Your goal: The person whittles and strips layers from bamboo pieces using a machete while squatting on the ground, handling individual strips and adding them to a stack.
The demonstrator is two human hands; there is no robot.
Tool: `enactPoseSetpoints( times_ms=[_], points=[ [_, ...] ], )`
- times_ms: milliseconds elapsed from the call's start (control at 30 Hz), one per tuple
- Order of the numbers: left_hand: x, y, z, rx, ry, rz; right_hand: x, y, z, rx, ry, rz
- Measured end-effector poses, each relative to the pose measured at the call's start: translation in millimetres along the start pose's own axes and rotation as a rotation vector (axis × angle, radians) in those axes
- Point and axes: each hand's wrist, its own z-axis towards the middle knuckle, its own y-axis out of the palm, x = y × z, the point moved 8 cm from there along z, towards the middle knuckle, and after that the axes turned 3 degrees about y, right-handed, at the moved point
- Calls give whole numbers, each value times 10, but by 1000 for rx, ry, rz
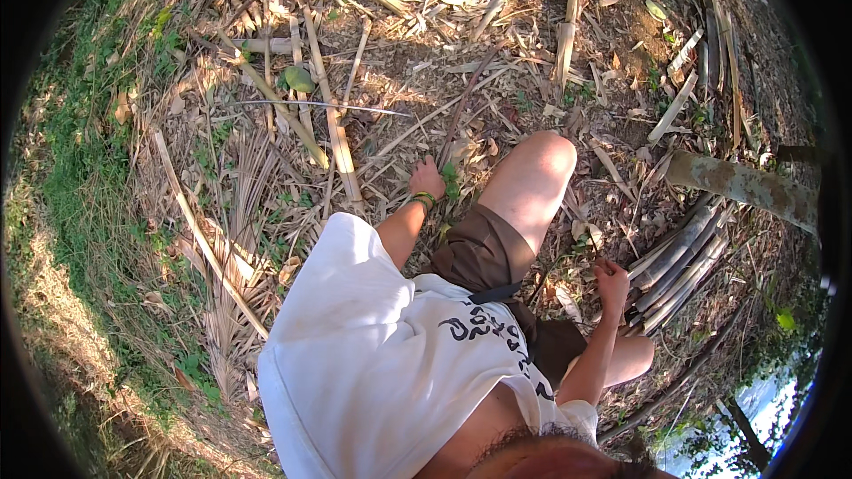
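My left hand [427, 177], with a yellow-green band [425, 200] at its wrist, is low over the leaf litter, left of my bent knee. Its fingers point away and are mostly hidden. A thin brown stick [467, 99] runs from right beside that hand toward the far side; whether they touch, I cannot tell. My right hand [611, 282] is closed in front of my other leg, fingertips together. What it may hold is too small to make out. Close to it on the right lies a bundle of split, dry stalks [679, 270].
Dry bamboo-like stalks [335, 133] litter the ground ahead, with a green round fruit-like thing [299, 79] and a thin pale curved strip [355, 108] among them. A weathered post or board [741, 184] juts in at right. Green growth [84, 168] borders the left.
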Motion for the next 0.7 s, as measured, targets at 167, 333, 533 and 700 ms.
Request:
enactPoseSetpoints(
  times_ms=[167,333,533,700],
  points=[
    [44,-153,-8,155,63,-215,-154,-33,-111,-18,-44,1],
    [454,-1471,71,506,227,-456,97,-13,-101,-6,16,27],
    [-476,-4120,380,1083,353,-488,126,140,-23,-27,-37,-49],
    [-1382,-3705,278,766,55,-589,221,189,8,-89,-5,66]
  ],
)
